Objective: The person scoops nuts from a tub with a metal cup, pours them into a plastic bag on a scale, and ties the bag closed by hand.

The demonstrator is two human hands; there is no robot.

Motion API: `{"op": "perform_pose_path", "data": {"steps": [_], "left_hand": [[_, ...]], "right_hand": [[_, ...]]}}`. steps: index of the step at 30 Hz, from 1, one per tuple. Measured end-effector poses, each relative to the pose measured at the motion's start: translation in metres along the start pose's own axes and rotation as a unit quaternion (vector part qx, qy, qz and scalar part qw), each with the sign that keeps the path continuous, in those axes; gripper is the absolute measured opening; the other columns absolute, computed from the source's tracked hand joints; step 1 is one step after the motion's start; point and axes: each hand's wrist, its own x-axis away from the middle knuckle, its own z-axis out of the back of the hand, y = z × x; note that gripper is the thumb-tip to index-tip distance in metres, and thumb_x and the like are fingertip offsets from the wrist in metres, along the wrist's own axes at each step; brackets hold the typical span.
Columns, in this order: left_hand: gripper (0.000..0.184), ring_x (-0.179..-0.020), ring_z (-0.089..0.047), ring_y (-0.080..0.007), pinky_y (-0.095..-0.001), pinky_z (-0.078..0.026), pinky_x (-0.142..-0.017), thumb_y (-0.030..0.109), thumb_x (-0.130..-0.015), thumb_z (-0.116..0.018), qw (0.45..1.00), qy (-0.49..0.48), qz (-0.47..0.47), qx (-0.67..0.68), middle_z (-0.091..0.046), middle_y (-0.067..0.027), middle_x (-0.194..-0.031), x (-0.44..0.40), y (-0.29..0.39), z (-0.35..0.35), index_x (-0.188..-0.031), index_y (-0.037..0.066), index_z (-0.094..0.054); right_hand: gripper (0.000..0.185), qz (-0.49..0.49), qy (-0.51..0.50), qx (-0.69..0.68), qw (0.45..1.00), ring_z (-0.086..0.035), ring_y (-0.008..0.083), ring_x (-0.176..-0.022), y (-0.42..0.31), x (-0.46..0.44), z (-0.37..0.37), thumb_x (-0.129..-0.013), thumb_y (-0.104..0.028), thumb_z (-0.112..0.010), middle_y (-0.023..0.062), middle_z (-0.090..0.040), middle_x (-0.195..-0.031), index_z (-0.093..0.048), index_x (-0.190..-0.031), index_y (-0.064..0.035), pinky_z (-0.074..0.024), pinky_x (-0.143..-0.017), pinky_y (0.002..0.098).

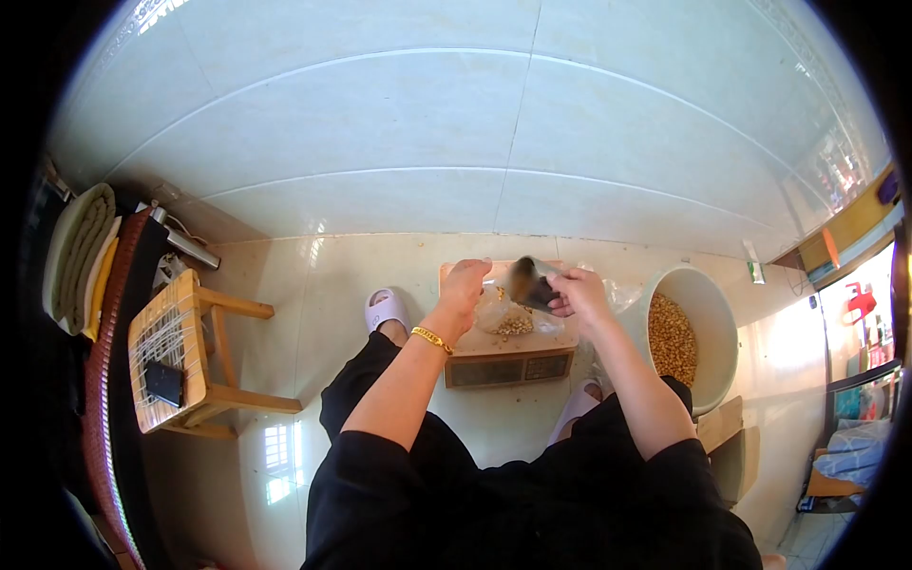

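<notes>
My right hand (576, 293) is wrapped round a dark scoop (534, 284), which is tilted over a clear plastic bag (494, 312). Some yellow-brown kernels (516, 325) lie in the bag, on top of a scale (508, 369). My left hand (465, 290), with a gold bracelet at its wrist, is at the left edge of the bag with its fingers bent. Whether it pinches the plastic is too small to tell. To the right of the scale, a large pale bucket (719, 332) holds many kernels (671, 342).
A wooden stool (195, 356) with a dark phone (164, 383) on it stands at the left, beside folded cloths (81, 252). More clear plastic (617, 293) lies between scale and bucket. A tiled wall (427, 123) rises beyond. Low wooden furniture (730, 446) stands below the bucket.
</notes>
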Motion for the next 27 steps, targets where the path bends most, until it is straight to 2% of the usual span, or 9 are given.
{"op": "perform_pose_path", "data": {"steps": [6,9,14,17,21,23,24,26,27], "left_hand": [[0.043,-0.088,-0.048,-0.0161,-0.0310,-0.040,-0.075,0.037,-0.084,-0.058,1.000,-0.002,-0.013,0.001,-0.049,-0.0053,-0.103,0.006,0.009,0.002,-0.114,0.007,-0.052],[0.043,-0.088,-0.048,-0.0161,-0.0311,-0.040,-0.076,0.036,-0.084,-0.059,1.000,-0.004,-0.023,0.008,-0.048,-0.0054,-0.103,0.004,0.010,0.007,-0.114,0.007,-0.051],[0.042,-0.084,-0.047,-0.0151,-0.0306,-0.041,-0.073,0.036,-0.083,-0.059,1.000,-0.003,-0.029,0.006,-0.046,-0.0037,-0.098,0.004,0.010,0.011,-0.113,0.008,-0.051],[0.040,-0.082,-0.047,-0.0141,-0.0295,-0.041,-0.070,0.035,-0.083,-0.060,1.000,-0.013,-0.019,0.021,-0.046,-0.0023,-0.095,0.008,0.010,0.010,-0.112,0.009,-0.052],[0.038,-0.080,-0.046,-0.0134,-0.0286,-0.042,-0.068,0.034,-0.083,-0.060,1.000,-0.013,-0.022,0.015,-0.046,-0.0015,-0.094,0.007,0.005,0.006,-0.111,0.009,-0.052],[0.036,-0.079,-0.046,-0.0132,-0.0286,-0.042,-0.068,0.033,-0.083,-0.060,0.999,-0.017,-0.023,0.020,-0.047,-0.0019,-0.093,0.004,0.003,0.006,-0.109,0.009,-0.053],[0.036,-0.079,-0.046,-0.0132,-0.0286,-0.042,-0.068,0.033,-0.083,-0.060,0.999,-0.017,-0.024,0.019,-0.047,-0.0019,-0.093,0.004,0.003,0.005,-0.109,0.009,-0.053],[0.035,-0.077,-0.047,-0.0132,-0.0287,-0.042,-0.067,0.034,-0.084,-0.060,0.999,-0.011,-0.028,0.015,-0.048,-0.0017,-0.094,0.006,0.004,0.004,-0.107,0.009,-0.053],[0.035,-0.077,-0.047,-0.0132,-0.0287,-0.042,-0.067,0.034,-0.084,-0.060,1.000,-0.009,-0.026,0.014,-0.048,-0.0017,-0.094,0.006,0.005,0.005,-0.107,0.009,-0.053]], "right_hand": [[0.024,-0.002,0.007,-0.145,0.989,-0.057,0.0166,-0.059,-0.031,0.019,0.061,-0.083,-0.027,-0.066,0.0023,-0.051,-0.070,-0.056,-0.081,-0.0054,-0.0523,-0.054,0.0319],[0.025,0.033,0.044,-0.240,0.969,-0.057,0.0200,-0.066,-0.042,0.028,0.110,-0.084,-0.030,-0.063,0.0011,-0.048,-0.068,-0.051,-0.074,-0.0109,-0.0539,-0.063,0.0370],[0.024,0.060,0.178,-0.283,0.940,-0.056,0.0193,-0.066,-0.028,0.052,0.196,-0.084,-0.029,-0.063,0.0006,-0.047,-0.063,-0.051,-0.071,-0.0127,-0.0534,-0.063,0.0351],[0.023,0.014,0.245,-0.307,0.919,-0.057,0.0179,-0.066,0.007,0.055,0.241,-0.084,-0.029,-0.062,-0.0003,-0.047,-0.064,-0.052,-0.073,-0.0121,-0.0533,-0.063,0.0358],[0.024,-0.016,0.248,-0.321,0.914,-0.056,0.0195,-0.063,0.096,0.040,0.290,-0.082,-0.029,-0.064,0.0013,-0.047,-0.063,-0.052,-0.072,-0.0104,-0.0534,-0.059,0.0377],[0.020,-0.038,0.166,-0.175,0.970,-0.055,0.0207,-0.063,0.125,0.045,0.291,-0.080,-0.024,-0.065,0.0063,-0.051,-0.066,-0.058,-0.077,-0.0054,-0.0524,-0.055,0.0375],[0.020,-0.037,0.166,-0.176,0.970,-0.055,0.0207,-0.063,0.129,0.050,0.288,-0.080,-0.024,-0.065,0.0063,-0.051,-0.066,-0.058,-0.077,-0.0054,-0.0524,-0.055,0.0375],[0.021,-0.167,0.208,0.181,0.946,-0.056,0.0226,-0.055,0.122,0.063,0.260,-0.083,-0.022,-0.061,0.0066,-0.055,-0.070,-0.059,-0.088,-0.0017,-0.0513,-0.049,0.0336],[0.021,-0.169,0.206,0.182,0.947,-0.056,0.0226,-0.055,0.122,0.059,0.257,-0.083,-0.022,-0.061,0.0066,-0.055,-0.070,-0.059,-0.088,-0.0017,-0.0513,-0.049,0.0336]]}}
